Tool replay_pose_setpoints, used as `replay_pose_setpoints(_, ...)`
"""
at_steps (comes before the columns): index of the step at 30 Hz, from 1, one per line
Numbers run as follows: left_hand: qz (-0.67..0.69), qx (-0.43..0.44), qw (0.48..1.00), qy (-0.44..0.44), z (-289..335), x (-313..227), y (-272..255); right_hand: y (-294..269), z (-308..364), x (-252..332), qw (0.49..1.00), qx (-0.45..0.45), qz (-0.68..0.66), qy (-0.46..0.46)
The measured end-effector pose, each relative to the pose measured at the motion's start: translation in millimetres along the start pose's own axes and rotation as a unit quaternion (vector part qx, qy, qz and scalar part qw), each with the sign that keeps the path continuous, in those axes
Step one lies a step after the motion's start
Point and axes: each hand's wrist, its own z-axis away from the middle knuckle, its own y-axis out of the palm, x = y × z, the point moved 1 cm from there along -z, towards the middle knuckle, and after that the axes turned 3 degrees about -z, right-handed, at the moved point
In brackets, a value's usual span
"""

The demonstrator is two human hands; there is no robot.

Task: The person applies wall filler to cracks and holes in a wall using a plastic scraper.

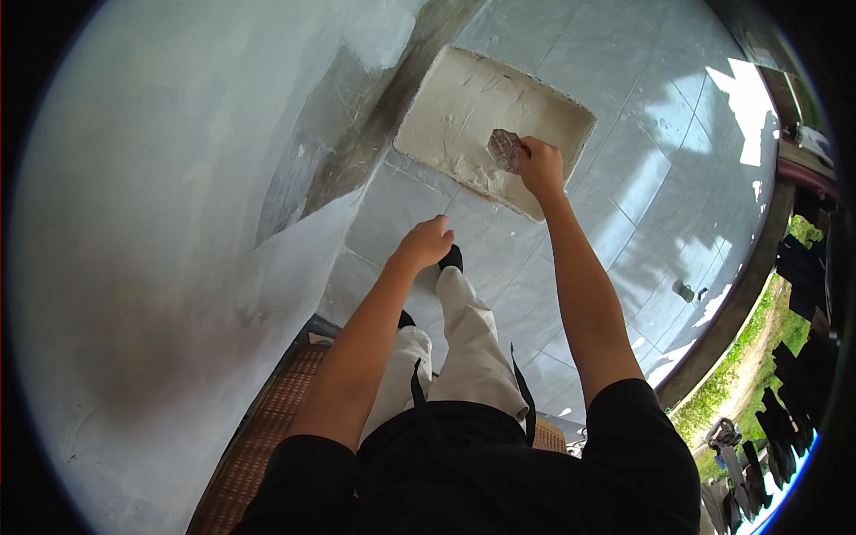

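Right fingers point(532, 146) on translucent tool point(504, 150), long axis up-left.

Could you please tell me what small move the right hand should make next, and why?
Probably draw the small translucent purplish tool through the off-white paste to gather some. The right hand already grips it over the rectangular paste-smeared tray, and no clear load shows on it; whether it touches the paste, I cannot tell.
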Motion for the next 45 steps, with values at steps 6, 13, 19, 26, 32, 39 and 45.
replay_pose_setpoints(6,0.067,-0.019,0.997,0.023,-25,0,20,7,-3,-14,0.999,0.038,0.020,-0.032)
replay_pose_setpoints(13,0.068,-0.019,0.997,0.023,-31,-11,23,16,-13,-30,0.998,0.049,-0.018,0.031)
replay_pose_setpoints(19,0.125,-0.026,0.992,0.008,-30,-13,18,13,-4,-34,0.988,0.024,-0.098,0.120)
replay_pose_setpoints(26,0.119,-0.020,0.993,0.020,-32,-9,30,13,-6,-63,0.944,0.026,-0.258,0.202)
replay_pose_setpoints(32,0.136,-0.054,0.989,0.020,-29,0,28,4,8,-45,0.876,0.051,-0.405,0.258)
replay_pose_setpoints(39,0.189,-0.099,0.975,0.062,-16,-15,9,-4,24,-32,0.806,0.089,-0.537,0.232)
replay_pose_setpoints(45,0.227,-0.109,0.963,0.102,39,-37,-26,-40,19,26,0.762,0.119,-0.615,0.162)
